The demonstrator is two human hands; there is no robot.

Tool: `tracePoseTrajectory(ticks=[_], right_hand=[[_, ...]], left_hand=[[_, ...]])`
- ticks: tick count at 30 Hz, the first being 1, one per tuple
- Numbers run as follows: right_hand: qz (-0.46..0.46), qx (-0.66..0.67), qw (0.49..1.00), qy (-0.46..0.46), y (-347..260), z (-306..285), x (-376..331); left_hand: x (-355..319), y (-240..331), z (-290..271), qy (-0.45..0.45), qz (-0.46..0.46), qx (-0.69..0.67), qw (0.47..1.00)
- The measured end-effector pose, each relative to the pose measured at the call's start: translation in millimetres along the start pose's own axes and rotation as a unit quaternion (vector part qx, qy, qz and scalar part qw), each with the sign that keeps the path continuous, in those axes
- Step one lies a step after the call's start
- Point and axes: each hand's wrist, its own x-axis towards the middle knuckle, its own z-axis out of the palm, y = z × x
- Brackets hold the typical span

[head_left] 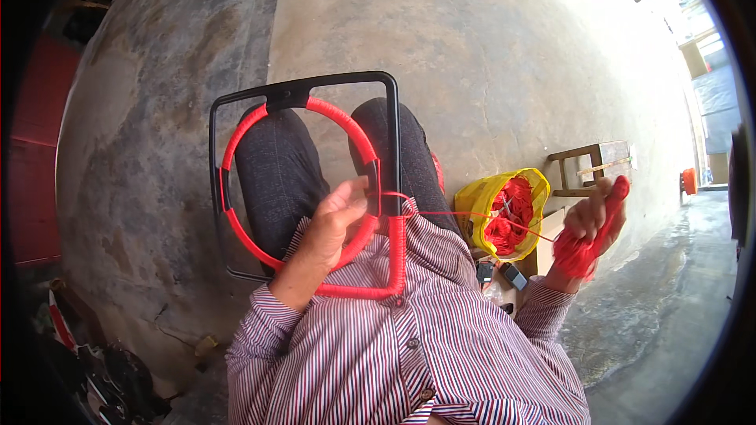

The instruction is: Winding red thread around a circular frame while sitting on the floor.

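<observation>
A black square frame [393, 134] with rounded corners stands over my lap, with a ring [344, 120] inside it. Red cord covers most of the ring and also the frame's near right corner [397, 264]. My left hand [337, 216] is closed on the ring's right side, close to the frame's right bar. Out to the right, my right hand [591, 216] grips a bundle of red cord [577, 256]. A thin red strand [453, 212] stretches from that bundle to the frame's right bar, beside my left fingers.
A yellow bag [474, 220] holding more red cord [516, 193] stands right of my legs. Behind it is a small wooden stool [610, 153]. A small dark device [515, 276] lies near my right elbow. Red panels [39, 157] rise at the far left.
</observation>
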Motion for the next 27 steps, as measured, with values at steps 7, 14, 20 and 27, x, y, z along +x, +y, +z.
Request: tracePoseTrajectory(ticks=[7,14,20,27], right_hand=[[0.146,-0.309,0.923,0.175,96.4,36.7,3.5],[0.302,-0.282,0.909,0.062,142.6,42.7,-3.8],[0.296,-0.143,0.939,0.097,130.8,53.1,-9.7],[0.324,-0.246,0.897,0.174,95.8,33.3,1.1]], left_hand=[[-4.6,-4.9,-1.2,-0.006,0.031,0.031,0.999],[-4.1,-12.8,-13.5,-0.058,0.058,0.105,0.991],[-2.0,-12.7,-13.0,-0.041,0.016,0.074,0.996],[-1.2,-10.2,-16.8,-0.042,-0.039,0.047,0.997]])
